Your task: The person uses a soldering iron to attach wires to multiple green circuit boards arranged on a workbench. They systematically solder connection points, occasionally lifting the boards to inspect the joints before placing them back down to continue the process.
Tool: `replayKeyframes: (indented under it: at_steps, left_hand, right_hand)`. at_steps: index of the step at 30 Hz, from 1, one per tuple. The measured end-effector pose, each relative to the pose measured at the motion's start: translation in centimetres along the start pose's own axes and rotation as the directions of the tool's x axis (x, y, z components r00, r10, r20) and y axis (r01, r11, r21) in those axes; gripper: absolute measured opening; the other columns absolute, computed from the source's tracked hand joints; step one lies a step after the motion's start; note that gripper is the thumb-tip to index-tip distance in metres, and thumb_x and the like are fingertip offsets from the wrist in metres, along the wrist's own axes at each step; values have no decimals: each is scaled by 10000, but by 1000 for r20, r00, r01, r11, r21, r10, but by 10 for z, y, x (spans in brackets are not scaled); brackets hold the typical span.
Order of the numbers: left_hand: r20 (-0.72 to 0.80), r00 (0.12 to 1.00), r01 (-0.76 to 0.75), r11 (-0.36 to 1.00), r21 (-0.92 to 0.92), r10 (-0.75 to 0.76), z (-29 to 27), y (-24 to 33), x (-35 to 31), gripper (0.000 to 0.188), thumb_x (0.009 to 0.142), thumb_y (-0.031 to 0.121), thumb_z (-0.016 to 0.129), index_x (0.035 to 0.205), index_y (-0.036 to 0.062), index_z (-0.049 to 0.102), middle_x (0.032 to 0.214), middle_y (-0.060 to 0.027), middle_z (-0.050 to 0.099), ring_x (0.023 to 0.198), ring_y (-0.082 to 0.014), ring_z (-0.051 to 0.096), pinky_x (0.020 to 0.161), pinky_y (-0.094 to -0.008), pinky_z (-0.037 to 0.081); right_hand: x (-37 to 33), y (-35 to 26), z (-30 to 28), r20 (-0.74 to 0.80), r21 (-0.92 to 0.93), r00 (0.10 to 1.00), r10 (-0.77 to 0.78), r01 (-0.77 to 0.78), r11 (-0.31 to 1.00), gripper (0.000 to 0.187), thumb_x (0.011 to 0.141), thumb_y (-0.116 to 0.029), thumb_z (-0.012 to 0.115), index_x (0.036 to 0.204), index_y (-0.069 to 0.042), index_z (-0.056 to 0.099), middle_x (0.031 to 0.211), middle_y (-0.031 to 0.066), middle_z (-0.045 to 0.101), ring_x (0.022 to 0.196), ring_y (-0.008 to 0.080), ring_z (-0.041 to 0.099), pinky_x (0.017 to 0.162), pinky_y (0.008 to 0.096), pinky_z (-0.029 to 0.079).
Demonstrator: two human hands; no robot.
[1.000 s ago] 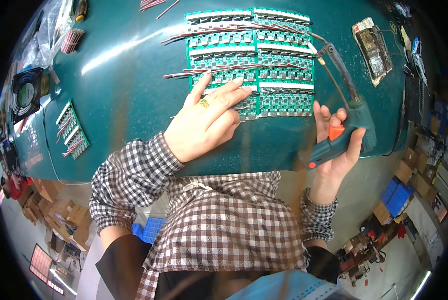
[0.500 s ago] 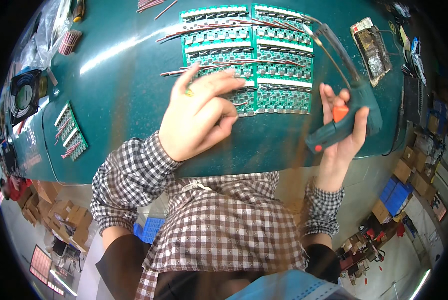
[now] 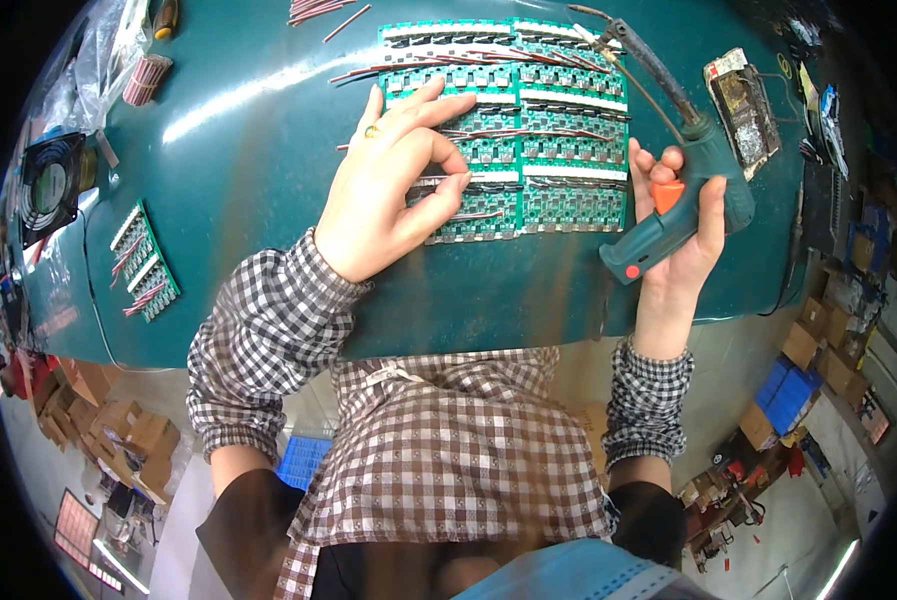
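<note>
My right hand (image 3: 690, 250) is wrapped round a dark green soldering gun (image 3: 703, 185) with an orange trigger. Its metal tip and thin feed tube point toward the far right corner of the green circuit boards (image 3: 573, 210). My left hand (image 3: 393, 180) rests over the boards' left side, a ring on one finger. Thumb and index finger pinch together just above a lower row; whatever sits between them is too small to name. Red and dark wires (image 3: 448, 58) lie across the board rows. The left hand hides part of the boards.
A dirty, shallow box (image 3: 743, 115) stands right of the soldering gun. A smaller wired board (image 3: 144, 262), a black fan (image 3: 53, 190), a wire bundle (image 3: 147, 80) and plastic bags (image 3: 98, 60) lie at left. Loose red wires (image 3: 318, 10) are at the far edge.
My left thumb and index finger have come down and closed together over the boards. The soldering gun has shifted slightly left and away from me. The boards appear slightly lower in view.
</note>
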State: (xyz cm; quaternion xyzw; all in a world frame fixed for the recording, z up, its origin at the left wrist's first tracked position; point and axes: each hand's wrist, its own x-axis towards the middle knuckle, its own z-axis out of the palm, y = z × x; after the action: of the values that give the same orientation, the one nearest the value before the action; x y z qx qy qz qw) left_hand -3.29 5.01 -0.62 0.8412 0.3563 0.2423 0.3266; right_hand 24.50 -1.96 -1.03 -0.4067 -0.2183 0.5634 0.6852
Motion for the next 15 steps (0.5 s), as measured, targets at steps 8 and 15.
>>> replayKeyframes:
  at_steps: [8, 15]
  left_hand:
    - [-63, 995, -67, 991, 116, 75, -15, 34, 4, 122, 753, 40, 637, 838, 71, 555, 1192, -133, 577, 1147, -333, 510, 999, -477, 335]
    - [-21, 988, 150, 988, -29, -151, 30, 50, 2, 140, 745, 40, 656, 832, 47, 547, 763, -76, 569, 648, -228, 592, 576, -316, 479]
  right_hand:
    - [-15, -16, 1, -63, 43, 997, -47, 49, 998, 445, 935, -348, 514, 1173, 29, 504, 957, 132, 626, 961, 310, 621, 1061, 510, 337]
    - [-71, -48, -9, 30, 3, 1000, 1, -1, 1000, 521, 927, -410, 506, 1155, 58, 477, 1007, 132, 576, 994, 329, 607, 963, 532, 443]
